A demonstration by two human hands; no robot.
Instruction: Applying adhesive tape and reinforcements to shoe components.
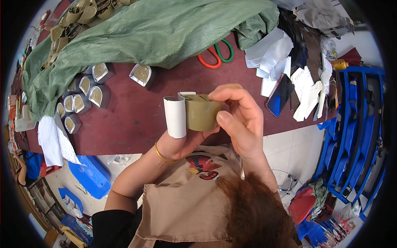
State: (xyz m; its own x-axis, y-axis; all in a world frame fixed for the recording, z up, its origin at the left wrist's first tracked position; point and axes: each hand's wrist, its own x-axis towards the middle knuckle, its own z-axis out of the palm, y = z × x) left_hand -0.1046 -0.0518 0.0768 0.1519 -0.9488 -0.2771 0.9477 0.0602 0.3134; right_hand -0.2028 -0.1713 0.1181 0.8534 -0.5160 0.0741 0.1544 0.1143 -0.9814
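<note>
Near the table's front edge I hold an olive-coloured curved plastic shell (203, 116). My left hand (177, 145) is closed around it from below and behind, its fingers mostly hidden by the piece. At the shell's left side a curled white strip (175, 118) stands away from it, apparently stuck along one edge. My right hand (245, 120) pinches the shell's right rim between thumb and forefinger. Several similar shells with a grey outer wrap (99, 96) stand at the table's left, and a lone wrapped shell (141, 75) sits further right.
A green woven sack (136, 33) lies across the back, with unwrapped olive shells (74, 15) piled at far left. Scissors (216, 54) with red and green handles poke out beneath it. To the right are silvery sheets (269, 49), a phone (280, 96) and a blue rack (351, 136).
</note>
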